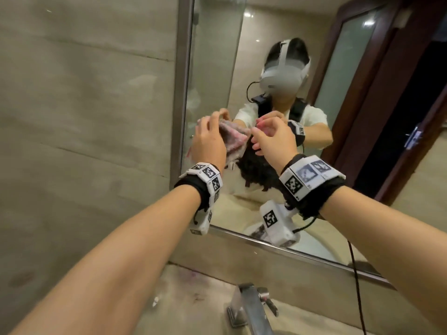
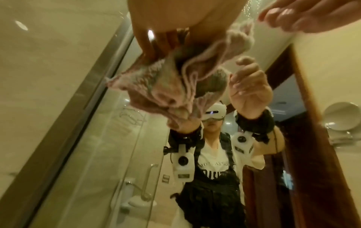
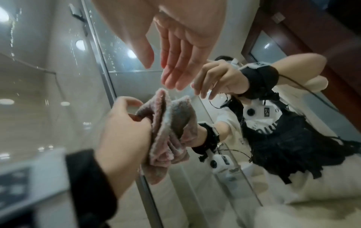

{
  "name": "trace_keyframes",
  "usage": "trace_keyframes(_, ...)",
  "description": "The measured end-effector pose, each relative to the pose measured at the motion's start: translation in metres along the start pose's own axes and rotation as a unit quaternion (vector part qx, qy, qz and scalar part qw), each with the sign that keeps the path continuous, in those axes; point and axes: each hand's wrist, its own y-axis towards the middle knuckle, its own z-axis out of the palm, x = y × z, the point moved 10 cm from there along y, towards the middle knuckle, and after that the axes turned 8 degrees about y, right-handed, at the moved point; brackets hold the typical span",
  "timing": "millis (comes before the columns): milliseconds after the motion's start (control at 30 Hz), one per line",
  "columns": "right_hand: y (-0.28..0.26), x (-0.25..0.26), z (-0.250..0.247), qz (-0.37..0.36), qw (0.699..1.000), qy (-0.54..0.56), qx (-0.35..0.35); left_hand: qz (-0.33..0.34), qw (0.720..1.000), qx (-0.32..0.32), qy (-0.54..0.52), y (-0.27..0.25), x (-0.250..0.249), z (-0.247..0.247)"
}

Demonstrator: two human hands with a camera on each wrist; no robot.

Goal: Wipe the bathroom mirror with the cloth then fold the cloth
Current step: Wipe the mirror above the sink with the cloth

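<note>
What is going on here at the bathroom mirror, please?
A person stands at the mirror, above the tap. The left hand grips a bunched pink cloth held up near the glass. The right hand is open beside the cloth, fingers relaxed and not holding it. The cloth is not yet folded.

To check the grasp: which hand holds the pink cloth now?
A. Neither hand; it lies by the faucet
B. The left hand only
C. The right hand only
B: the left hand grips the bunched cloth, while the right hand hangs open just above it.
</note>
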Motion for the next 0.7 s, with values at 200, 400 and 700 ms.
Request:
trace_keyframes(200,0.002,-0.009,-0.044,-0.075,0.996,-0.036,-0.037,0.078,0.991,-0.104,-0.034,-0.019,0.003,0.016)
trace_keyframes(400,-0.005,0.020,-0.059,-0.238,0.951,-0.198,-0.012,0.055,0.997,-0.021,0.055,-0.009,0.003,0.035)
trace_keyframes(700,-0.009,0.036,-0.056,-0.268,0.938,-0.218,0.033,0.060,0.997,-0.040,0.013,0.095,-0.055,-0.013)
